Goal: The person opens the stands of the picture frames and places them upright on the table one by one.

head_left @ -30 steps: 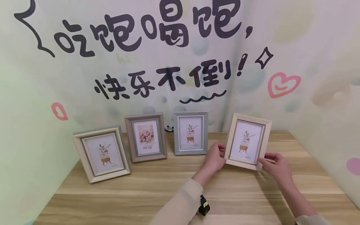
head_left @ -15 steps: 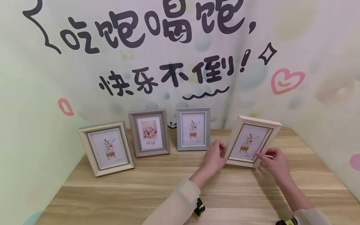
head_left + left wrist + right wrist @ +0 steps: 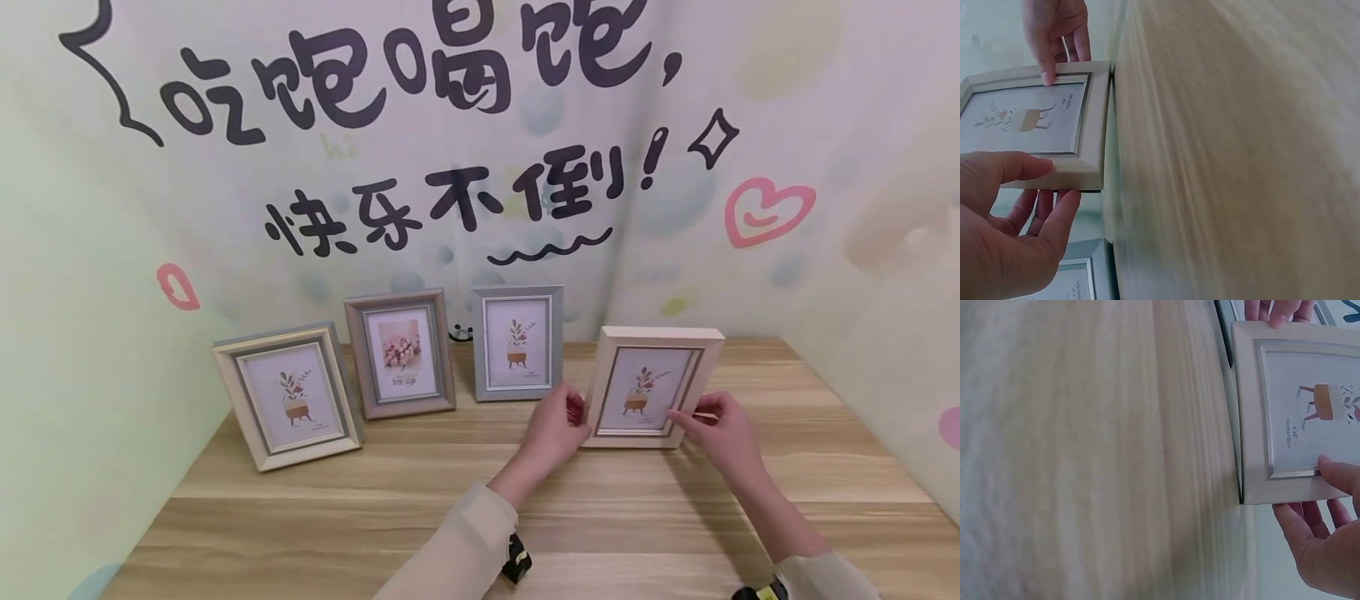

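Note:
A cream picture frame (image 3: 654,333) with a plant print stands near-upright on the table at the right in the head view. My left hand (image 3: 551,427) holds its left side low down, thumb on the front and fingers at the side and behind. On the opposite side my right hand (image 3: 723,433) pinches the lower right edge, its thumb over the front. Both wrist views show the frame gripped from two sides, with its bottom edge at the tabletop. Just left of my left hand stands a blue-grey picture frame (image 3: 481,350).
Further left stand a brownish-pink picture frame (image 3: 356,358) with a flower photo and another cream picture frame (image 3: 240,408), angled inward. Behind the wooden table (image 3: 360,525) hangs a printed cloth (image 3: 420,100) with large black characters.
The cream frame has turned and shifted slightly left, straightening to face forward, with its top edge now more visible. Both hands moved left with it. The other frames stay where they were.

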Action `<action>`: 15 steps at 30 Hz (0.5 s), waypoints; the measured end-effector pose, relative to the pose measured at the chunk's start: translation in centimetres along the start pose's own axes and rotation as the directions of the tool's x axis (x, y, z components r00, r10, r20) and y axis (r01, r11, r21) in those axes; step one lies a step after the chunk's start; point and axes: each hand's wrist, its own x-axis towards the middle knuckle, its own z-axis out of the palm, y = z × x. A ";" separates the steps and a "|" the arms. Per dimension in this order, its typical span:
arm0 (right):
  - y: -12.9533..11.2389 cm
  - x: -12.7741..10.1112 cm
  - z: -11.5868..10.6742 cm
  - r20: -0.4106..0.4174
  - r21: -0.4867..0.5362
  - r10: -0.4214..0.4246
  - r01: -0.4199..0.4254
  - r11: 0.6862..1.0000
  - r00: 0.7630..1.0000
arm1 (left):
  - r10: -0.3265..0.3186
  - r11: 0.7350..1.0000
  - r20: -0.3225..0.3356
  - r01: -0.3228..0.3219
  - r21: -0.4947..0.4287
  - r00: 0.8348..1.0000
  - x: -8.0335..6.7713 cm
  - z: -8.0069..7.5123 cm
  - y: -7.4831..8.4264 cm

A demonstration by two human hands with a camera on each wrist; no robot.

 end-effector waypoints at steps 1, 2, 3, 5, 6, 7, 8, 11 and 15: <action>0.0 0.1 0.0 0.008 -0.006 -0.007 0.007 1.000 1.000 | -0.011 1.000 0.004 0.011 0.019 1.000 0.0 0.0 -0.1; 0.0 0.1 0.1 0.012 -0.014 -0.017 0.018 1.000 1.000 | -0.023 0.999 0.008 0.022 0.041 1.000 0.0 -0.1 -0.2; 0.0 0.0 0.1 0.014 -0.024 -0.027 0.027 0.999 1.000 | -0.034 0.998 0.011 0.033 0.062 0.999 -0.1 -0.1 -0.2; 0.1 0.0 0.1 0.021 -0.034 -0.057 0.057 0.998 0.998 | -0.044 0.994 0.018 0.042 0.099 0.999 -0.1 -0.2 -0.3; 0.1 0.0 0.0 0.032 -0.033 -0.070 0.071 0.997 0.997 | -0.045 0.993 0.020 0.042 0.109 0.999 -0.2 -0.2 -0.3; 0.2 0.0 -0.2 0.043 -0.034 -0.083 0.084 0.996 0.996 | -0.038 0.992 0.021 0.035 0.118 0.999 -0.2 -0.3 -0.3; 0.1 -0.2 -0.3 0.050 -0.037 -0.095 0.097 0.995 0.994 | -0.034 0.992 0.023 0.031 0.123 0.999 -0.2 -0.4 -0.3; -0.2 -0.9 -0.8 0.046 -0.038 -0.144 0.146 0.989 0.988 | -0.030 0.990 0.027 0.026 0.136 0.999 -0.3 -0.4 -0.2; -1.8 -2.6 -0.9 -0.160 -0.060 -0.327 0.322 0.945 0.931 | -0.043 0.990 0.038 0.038 0.138 0.998 -0.5 -0.3 -0.2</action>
